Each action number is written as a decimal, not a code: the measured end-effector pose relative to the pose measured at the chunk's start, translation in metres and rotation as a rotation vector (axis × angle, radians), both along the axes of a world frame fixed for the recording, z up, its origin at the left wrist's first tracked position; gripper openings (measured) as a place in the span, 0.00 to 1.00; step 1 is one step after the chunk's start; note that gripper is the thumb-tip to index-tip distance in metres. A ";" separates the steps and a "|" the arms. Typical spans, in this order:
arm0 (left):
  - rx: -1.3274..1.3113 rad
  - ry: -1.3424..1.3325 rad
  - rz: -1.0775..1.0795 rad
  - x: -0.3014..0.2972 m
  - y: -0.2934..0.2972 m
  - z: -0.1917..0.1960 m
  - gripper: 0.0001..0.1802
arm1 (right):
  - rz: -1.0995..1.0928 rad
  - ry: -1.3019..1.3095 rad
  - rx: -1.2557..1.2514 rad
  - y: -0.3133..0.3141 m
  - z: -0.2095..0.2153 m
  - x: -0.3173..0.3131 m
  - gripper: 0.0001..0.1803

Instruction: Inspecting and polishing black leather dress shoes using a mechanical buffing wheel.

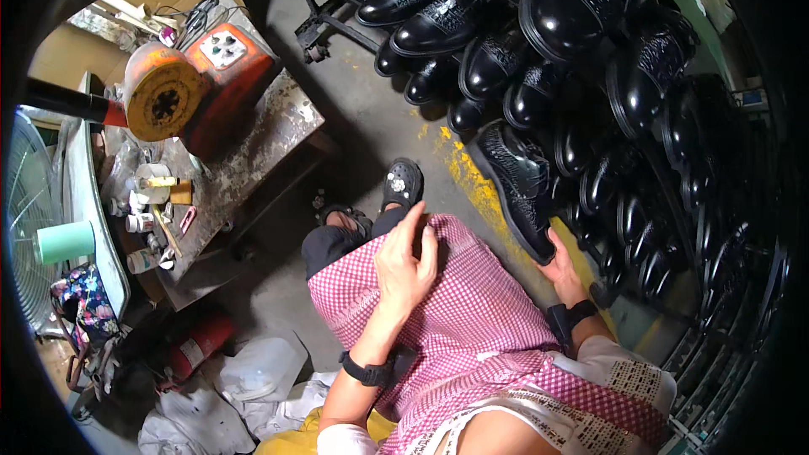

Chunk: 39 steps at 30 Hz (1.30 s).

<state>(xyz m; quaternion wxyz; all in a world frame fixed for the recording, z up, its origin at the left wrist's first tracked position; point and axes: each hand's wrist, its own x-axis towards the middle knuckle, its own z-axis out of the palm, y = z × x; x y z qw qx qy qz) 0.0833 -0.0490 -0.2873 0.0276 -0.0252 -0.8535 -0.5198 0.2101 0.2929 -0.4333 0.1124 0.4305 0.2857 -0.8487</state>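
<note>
Hands differ: the right hand (563, 268), right of centre, grips a black shoe (516, 185) by its heel; the left hand (404, 265) rests open-fingered on the pink checked apron (472, 312).

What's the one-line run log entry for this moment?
left hand: open, resting on pink checked apron | right hand: gripping heel of black shoe | shoe rack: full of black shoes

Pink checked apron (472, 312), black wristbands (366, 369)
</note>
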 end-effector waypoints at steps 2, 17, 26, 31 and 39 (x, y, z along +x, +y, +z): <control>0.182 -0.067 0.034 0.001 -0.004 -0.004 0.20 | 0.044 0.048 0.024 -0.010 0.017 -0.011 0.26; 0.995 -0.472 0.130 -0.025 -0.061 0.040 0.27 | 0.446 0.299 -0.275 -0.154 0.128 -0.131 0.22; 1.206 -0.188 0.248 -0.033 -0.054 0.046 0.32 | 0.588 0.446 -0.334 -0.215 0.177 -0.137 0.37; 1.210 -0.241 0.045 -0.031 -0.067 0.055 0.47 | 0.557 0.401 -0.403 -0.219 0.175 -0.134 0.29; 1.100 -0.176 -0.028 -0.020 -0.071 0.051 0.55 | 0.521 0.313 -0.314 -0.222 0.167 -0.131 0.29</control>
